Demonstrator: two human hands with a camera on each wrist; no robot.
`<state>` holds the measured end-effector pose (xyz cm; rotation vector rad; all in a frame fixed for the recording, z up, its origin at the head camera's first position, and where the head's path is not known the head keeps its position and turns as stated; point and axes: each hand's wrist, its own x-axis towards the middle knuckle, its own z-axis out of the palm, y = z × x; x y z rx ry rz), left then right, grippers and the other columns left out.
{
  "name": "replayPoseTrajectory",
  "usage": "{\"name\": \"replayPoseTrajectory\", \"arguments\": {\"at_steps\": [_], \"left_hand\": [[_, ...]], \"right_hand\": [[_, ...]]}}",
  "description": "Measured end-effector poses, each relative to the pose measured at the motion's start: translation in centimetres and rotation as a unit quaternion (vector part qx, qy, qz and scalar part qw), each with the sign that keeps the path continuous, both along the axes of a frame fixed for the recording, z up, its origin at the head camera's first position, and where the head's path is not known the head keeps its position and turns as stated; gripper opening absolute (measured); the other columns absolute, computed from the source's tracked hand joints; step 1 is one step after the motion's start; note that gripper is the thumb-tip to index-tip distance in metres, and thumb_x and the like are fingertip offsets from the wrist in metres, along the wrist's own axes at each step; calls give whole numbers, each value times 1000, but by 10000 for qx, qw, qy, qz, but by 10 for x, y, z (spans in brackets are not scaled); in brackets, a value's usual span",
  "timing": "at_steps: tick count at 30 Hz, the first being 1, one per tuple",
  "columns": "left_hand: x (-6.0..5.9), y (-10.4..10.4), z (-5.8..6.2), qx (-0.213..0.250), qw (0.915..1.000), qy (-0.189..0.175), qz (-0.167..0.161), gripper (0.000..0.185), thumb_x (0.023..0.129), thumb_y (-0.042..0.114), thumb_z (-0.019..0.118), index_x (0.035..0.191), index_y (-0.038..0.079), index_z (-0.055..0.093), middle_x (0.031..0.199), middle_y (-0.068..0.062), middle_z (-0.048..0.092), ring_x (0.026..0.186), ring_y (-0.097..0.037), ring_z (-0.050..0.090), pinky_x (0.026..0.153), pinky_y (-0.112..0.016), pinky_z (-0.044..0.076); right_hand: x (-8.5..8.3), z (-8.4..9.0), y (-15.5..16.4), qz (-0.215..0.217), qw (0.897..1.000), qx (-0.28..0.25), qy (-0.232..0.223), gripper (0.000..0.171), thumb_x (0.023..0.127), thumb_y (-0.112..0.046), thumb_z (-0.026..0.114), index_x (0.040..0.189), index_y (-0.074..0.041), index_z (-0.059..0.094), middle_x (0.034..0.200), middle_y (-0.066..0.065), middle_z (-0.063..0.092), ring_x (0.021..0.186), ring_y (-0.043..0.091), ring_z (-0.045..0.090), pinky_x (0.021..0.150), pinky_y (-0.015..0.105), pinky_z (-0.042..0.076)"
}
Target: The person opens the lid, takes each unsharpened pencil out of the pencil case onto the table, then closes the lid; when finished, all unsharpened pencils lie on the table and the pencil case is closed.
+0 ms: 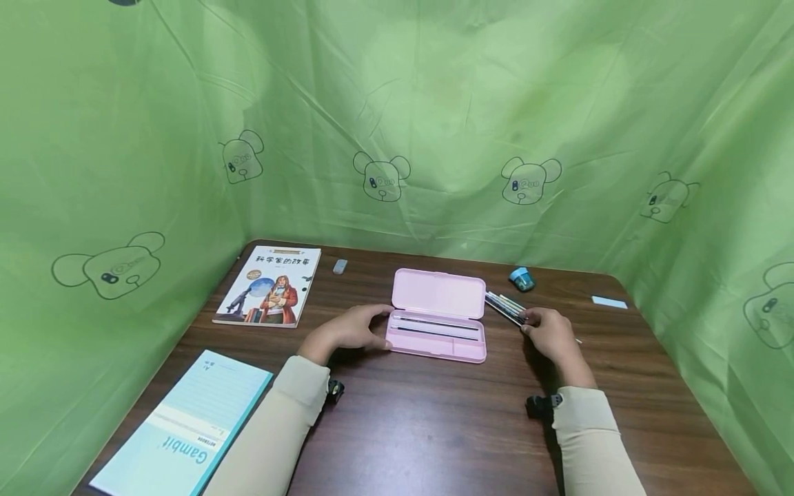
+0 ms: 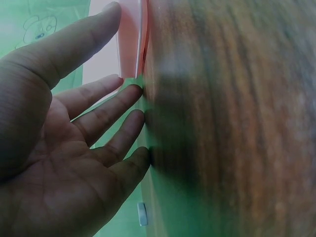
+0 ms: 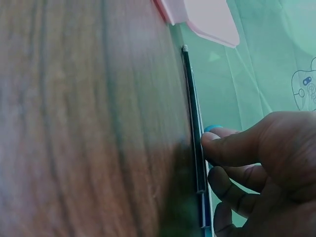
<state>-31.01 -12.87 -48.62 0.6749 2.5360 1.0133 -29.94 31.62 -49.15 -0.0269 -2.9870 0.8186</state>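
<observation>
An open pink pencil case [image 1: 406, 343] lies mid-table with its lid [image 1: 439, 293] tipped back. Two dark pencils [image 1: 437, 322] rest inside its tray. My left hand [image 1: 355, 326] is at the case's left end, thumb and fingers spread and relaxed, fingertips at its edge. In the left wrist view the case's pink end [image 2: 129, 39] shows beside the thumb. To the right of the case lies a small bunch of pencils [image 1: 505, 304]. My right hand [image 1: 551, 334] is over their near end, pinching at a dark pencil [image 3: 194, 118] with thumb and index finger.
A teal pencil sharpener [image 1: 522, 279] stands behind the pencils, and a pale blue-white strip [image 1: 609, 302] lies far right. A small eraser [image 1: 340, 266] and a picture-cover book [image 1: 269, 286] are at back left. A light-blue notebook [image 1: 186, 424] lies front left. Green curtains [image 1: 459, 227] enclose the table.
</observation>
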Motion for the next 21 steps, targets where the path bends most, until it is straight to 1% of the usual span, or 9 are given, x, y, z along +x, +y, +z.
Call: {"name": "replayPoseTrajectory", "arguments": {"at_steps": [3, 6, 8, 10, 12, 14, 16, 18, 21], "left_hand": [[0, 0, 0, 8, 10000, -24, 6, 80, 92, 24, 92, 162, 7, 57, 165, -17, 59, 157, -35, 51, 133, -56, 41], [1, -1, 1, 29, 10000, -45, 11, 79, 93, 24, 92, 162, 7, 57, 165, -18, 59, 158, -36, 50, 134, -56, 41], [1, -1, 2, 42, 10000, -26, 8, 78, 93, 23, 92, 161, 6, 57, 165, -18, 59, 158, -36, 51, 133, -56, 41], [1, -1, 2, 53, 10000, -21, 5, 78, 92, 22, 92, 160, 6, 57, 165, -19, 59, 158, -37, 51, 133, -56, 41], [1, -1, 2, 42, 10000, -28, 11, 78, 93, 22, 91, 160, 6, 58, 165, -18, 59, 158, -36, 51, 134, -56, 41], [1, -1, 2, 33, 10000, -69, 30, 78, 93, 23, 91, 161, 7, 57, 165, -18, 58, 158, -35, 50, 134, -55, 40], [1, -1, 1, 11, 10000, -85, 37, 78, 93, 24, 91, 162, 8, 57, 166, -17, 58, 158, -35, 50, 134, -54, 40], [1, 0, 1, 2, 10000, -78, 38, 79, 93, 24, 91, 162, 8, 57, 166, -17, 58, 158, -34, 50, 134, -55, 40], [1, 0, 0, 24, 10000, -76, 27, 79, 93, 25, 91, 162, 8, 57, 166, -17, 58, 158, -34, 50, 134, -55, 40]], "right_hand": [[1, 6, -10, 70, 9999, -51, 91, 25, 103, -6, 74, 127, 1, 79, 108, 19, 82, 98, 35, 72, 86, 53, 57], [2, 14, -29, 417, 9984, -200, 314, 25, 104, -7, 75, 128, 0, 79, 109, 17, 81, 97, 32, 71, 86, 50, 57], [4, 18, -45, 849, 9949, -325, 439, 25, 104, -6, 76, 129, -1, 79, 114, 17, 82, 101, 31, 73, 89, 49, 60], [7, 21, -61, 1418, 9883, -391, 401, 26, 104, -3, 74, 130, 0, 79, 117, 17, 82, 105, 31, 75, 91, 50, 63], [10, 21, -76, 1897, 9812, -288, 220, 27, 105, -3, 74, 131, -1, 79, 120, 15, 82, 107, 28, 76, 93, 49, 65], [13, 20, -88, 2189, 9756, -154, -88, 30, 105, -2, 73, 135, -2, 79, 120, 13, 82, 106, 25, 75, 92, 47, 65], [16, 18, -97, 2288, 9730, 123, -290, 32, 105, -4, 74, 136, -5, 79, 123, 11, 82, 107, 22, 73, 94, 46, 64], [17, 16, -102, 2285, 9722, 333, -380, 33, 104, -4, 75, 137, -6, 79, 125, 10, 82, 107, 21, 71, 95, 47, 64], [18, 12, -105, 2339, 9706, 493, -290, 31, 103, -2, 75, 134, -6, 81, 124, 10, 82, 106, 20, 69, 97, 48, 63]]}}
